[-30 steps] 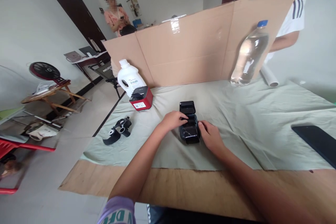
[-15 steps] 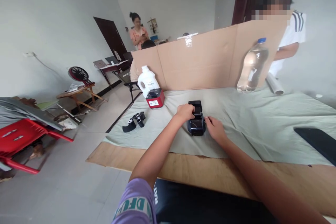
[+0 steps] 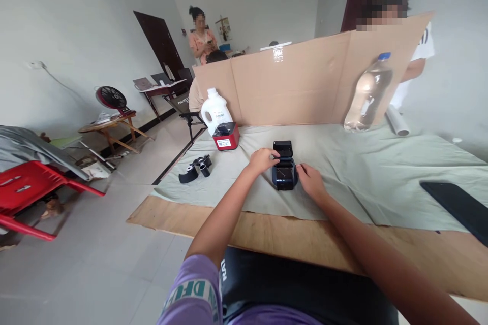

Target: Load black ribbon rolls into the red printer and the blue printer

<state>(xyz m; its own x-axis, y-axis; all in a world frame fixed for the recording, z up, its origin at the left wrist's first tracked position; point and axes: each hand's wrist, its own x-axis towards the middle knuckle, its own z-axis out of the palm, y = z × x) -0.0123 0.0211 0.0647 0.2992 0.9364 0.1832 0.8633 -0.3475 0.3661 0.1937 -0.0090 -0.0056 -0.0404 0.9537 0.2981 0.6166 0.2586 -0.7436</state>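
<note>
Lettering in teal (image 3: 192, 289) crosses the white band on the purple left sleeve (image 3: 198, 264), where D, F and U can be made out; white letters starting RA show on the dark trousers (image 3: 305, 284), the rest too cut off to read. Between the two hands, on the pale green cloth (image 3: 236, 188), sits a glossy black device (image 3: 284, 177), its lid (image 3: 282, 149) swung open on the far side; no brand can be read on it. The left hand (image 3: 263, 160) reaches to the opening between lid and body with bent fingers, though whether they grasp anything cannot be told. The right hand (image 3: 310, 179) has its fingers curled at the device's right side, and whether they pinch it or merely rest there is likewise unclear. Farther left, a red and black box (image 3: 226, 132) bears a white label (image 3: 223, 143) with a printed code, its text too small to read. Behind it stands a white jug (image 3: 218, 111) with blurred print. Printed marks on the tape (image 3: 278, 54) atop the cardboard panel (image 3: 290, 91) are illegible. In the background, a folding chair (image 3: 183, 102) carries a word beginning PROJECT.
</note>
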